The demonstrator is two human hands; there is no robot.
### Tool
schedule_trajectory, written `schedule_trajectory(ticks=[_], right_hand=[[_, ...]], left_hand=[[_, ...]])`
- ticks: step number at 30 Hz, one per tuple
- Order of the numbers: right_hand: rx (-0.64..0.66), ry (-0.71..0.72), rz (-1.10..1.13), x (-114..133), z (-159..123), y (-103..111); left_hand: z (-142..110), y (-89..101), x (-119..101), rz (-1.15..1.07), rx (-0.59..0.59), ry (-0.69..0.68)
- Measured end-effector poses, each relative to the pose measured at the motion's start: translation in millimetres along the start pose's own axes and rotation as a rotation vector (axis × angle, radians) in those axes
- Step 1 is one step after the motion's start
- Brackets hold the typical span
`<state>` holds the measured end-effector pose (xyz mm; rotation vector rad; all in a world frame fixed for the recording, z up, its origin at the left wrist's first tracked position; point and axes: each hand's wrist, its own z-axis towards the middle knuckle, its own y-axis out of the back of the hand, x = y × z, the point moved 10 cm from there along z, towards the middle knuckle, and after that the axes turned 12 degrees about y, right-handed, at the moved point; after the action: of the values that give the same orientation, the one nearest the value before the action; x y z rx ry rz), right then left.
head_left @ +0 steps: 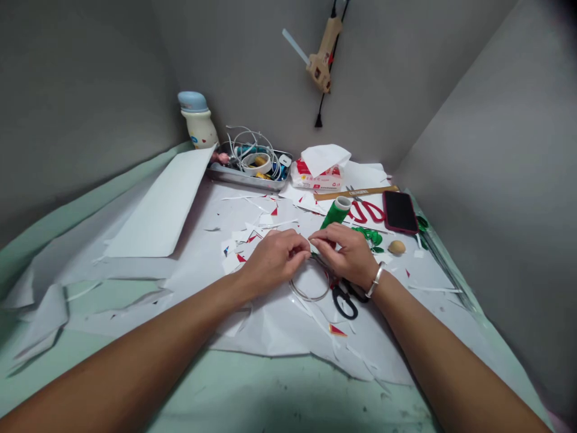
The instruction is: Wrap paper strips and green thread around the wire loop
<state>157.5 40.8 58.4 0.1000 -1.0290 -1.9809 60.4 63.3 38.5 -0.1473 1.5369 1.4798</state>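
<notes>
The left hand (276,258) and right hand (347,254) have fingers pinched narrow, contents unclear, near a thin ring (310,299), probably light, springy, best gripped by its rim.

Head-worn view, forward and down

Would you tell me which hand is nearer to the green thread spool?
The right hand, just in front of the green thread spool; the left hand is farther off, to its front left.

The ring (310,299) lies before the spool (334,215), the tissue pack (318,180) behind
</notes>
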Motion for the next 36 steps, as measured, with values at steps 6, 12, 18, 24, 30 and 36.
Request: schedule_trajectory(ticks=[6, 12, 18, 24, 30, 36], right_hand=[[0.134, -0.036, 0.114, -9, -7, -21], [0.103, 0.099, 0.027, 18, -1, -9], [-0.013, -0.036, 0.021, -10, -3, -1], [0.180, 0.019, 0.078, -1, -8, -24], [0.065, 0.105, -0.026, 16, 1, -5], [0.066, -0.073, 0.067, -20, -7, -10]], left_hand=[[3, 12.1, 6, -0.166, -0.054, 0.074], [3, 18.1, 14, -0.001, -0.172, 0.107], [0, 5.8, -2, -0.003, -0.046, -0.003], [3, 24.7, 9, -0.085, -0.193, 0.090], [3, 8.7, 8, 0.077, -0.121, 0.042], [1, 5.7, -2, -0.068, -0.041, -0.010]])
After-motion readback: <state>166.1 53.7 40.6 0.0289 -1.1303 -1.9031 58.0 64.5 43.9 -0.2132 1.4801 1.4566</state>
